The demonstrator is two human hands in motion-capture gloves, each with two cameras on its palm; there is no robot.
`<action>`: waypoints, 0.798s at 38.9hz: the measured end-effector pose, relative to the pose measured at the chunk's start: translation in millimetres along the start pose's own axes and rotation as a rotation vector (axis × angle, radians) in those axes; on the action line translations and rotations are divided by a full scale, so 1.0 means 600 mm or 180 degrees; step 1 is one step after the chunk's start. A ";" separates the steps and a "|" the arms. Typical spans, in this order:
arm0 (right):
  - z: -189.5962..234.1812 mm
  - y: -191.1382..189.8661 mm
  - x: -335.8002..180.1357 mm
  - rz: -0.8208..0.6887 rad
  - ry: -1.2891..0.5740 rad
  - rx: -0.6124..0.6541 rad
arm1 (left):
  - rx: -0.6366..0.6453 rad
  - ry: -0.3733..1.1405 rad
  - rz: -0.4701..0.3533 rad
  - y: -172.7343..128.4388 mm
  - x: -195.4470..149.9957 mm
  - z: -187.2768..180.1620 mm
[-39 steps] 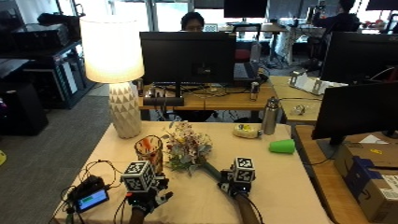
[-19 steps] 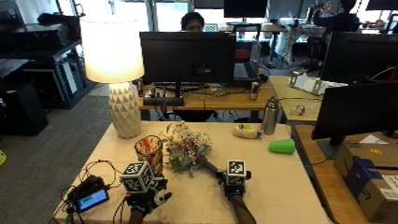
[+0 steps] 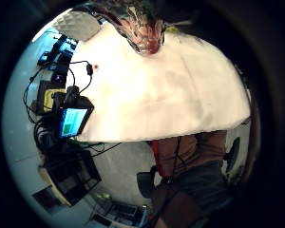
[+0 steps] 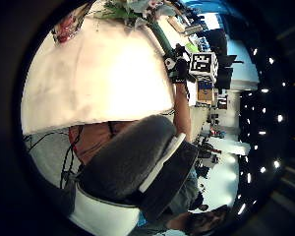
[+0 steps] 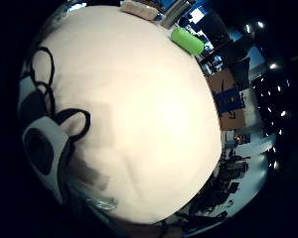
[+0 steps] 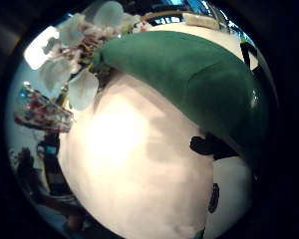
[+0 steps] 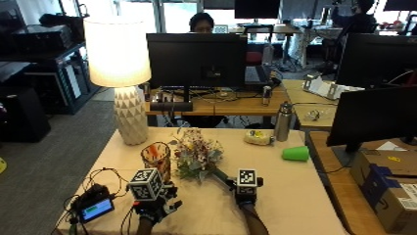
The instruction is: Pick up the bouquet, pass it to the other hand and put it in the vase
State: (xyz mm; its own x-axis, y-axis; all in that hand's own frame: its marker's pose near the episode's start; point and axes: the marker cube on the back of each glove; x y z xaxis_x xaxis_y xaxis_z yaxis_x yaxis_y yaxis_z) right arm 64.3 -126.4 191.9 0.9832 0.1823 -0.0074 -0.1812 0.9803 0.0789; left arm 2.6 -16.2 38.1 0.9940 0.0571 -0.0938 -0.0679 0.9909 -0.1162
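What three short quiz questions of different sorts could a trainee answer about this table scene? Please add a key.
1. True or false: the bouquet already stands in the vase.
2. Which hand holds the bouquet's green stem wrap? A) left hand B) right hand C) neither
3. Fill in: the green cup lies on its ____ on the table.

Key: 1 false, it lies beside the vase; 2 B; 3 side.
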 end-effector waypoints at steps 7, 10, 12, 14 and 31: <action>-0.022 -0.004 0.005 0.0093 -0.0244 0.0069 | 0.0049 0.0070 0.0050 -0.014 0.011 -0.015; -0.039 -0.007 0.007 0.0137 -0.0445 0.0143 | 0.0118 0.0130 0.0090 -0.023 0.020 -0.030; -0.055 -0.010 0.008 0.0166 -0.0651 0.0229 | 0.0224 0.0188 0.0128 -0.031 0.030 -0.047; -0.073 -0.010 0.010 0.0202 -0.0868 0.0288 | 0.0373 0.0265 0.0178 -0.042 0.041 -0.065; -0.287 0.008 -0.029 -0.0033 -0.2988 0.0915 | 0.1112 0.2494 0.1141 -0.116 0.211 -0.194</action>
State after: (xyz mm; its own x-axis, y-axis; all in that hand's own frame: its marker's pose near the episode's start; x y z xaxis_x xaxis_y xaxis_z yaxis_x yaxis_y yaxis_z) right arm 42.4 -111.8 20.8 0.6250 -0.0829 0.7762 -0.2825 0.9029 0.3239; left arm 123.1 -92.0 -80.7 0.5680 0.3946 -0.7222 -0.2034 0.9176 0.3414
